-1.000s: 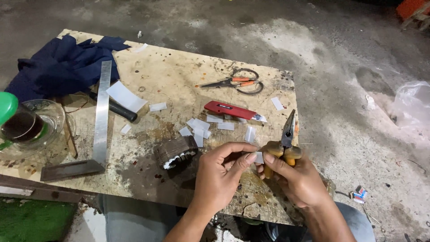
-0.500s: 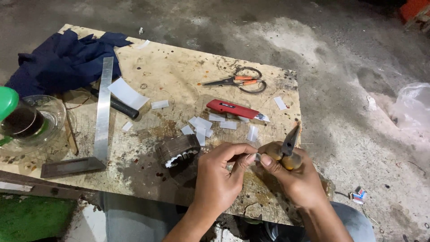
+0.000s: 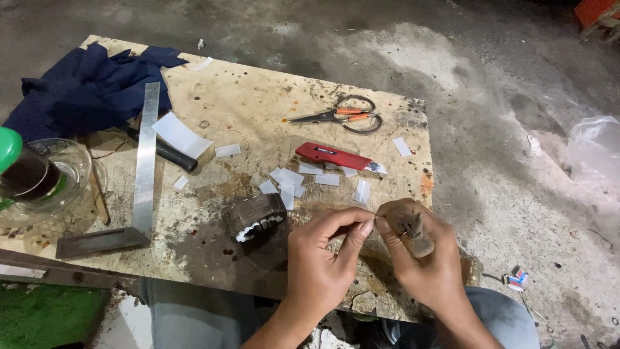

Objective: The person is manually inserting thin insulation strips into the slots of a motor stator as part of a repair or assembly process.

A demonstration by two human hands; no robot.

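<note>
Pliers [image 3: 413, 231] gripped in right hand [image 3: 423, 258] over the tabletop [image 3: 245, 116] near edge; left hand [image 3: 320, 258] fingers [image 3: 361, 227] pinching something tiny (too small to identify) at the tip, steadying it. Slotted metal core [image 3: 254, 216] just beside; paper slips [image 3: 287, 181], red utility knife [image 3: 332, 156] beyond.

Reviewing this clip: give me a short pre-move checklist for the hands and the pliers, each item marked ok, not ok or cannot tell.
1. Right hand grips the pliers: ok.
2. Left hand pinches at the plier tips, fingertips close to them: ok.
3. Something held between fingers and pliers: cannot tell, too small.
4. Stator core rests on the board, apart from both hands: ok.
5. Red utility knife blade retracted: cannot tell.
6. Scissors lie away from the hands: ok.
</note>
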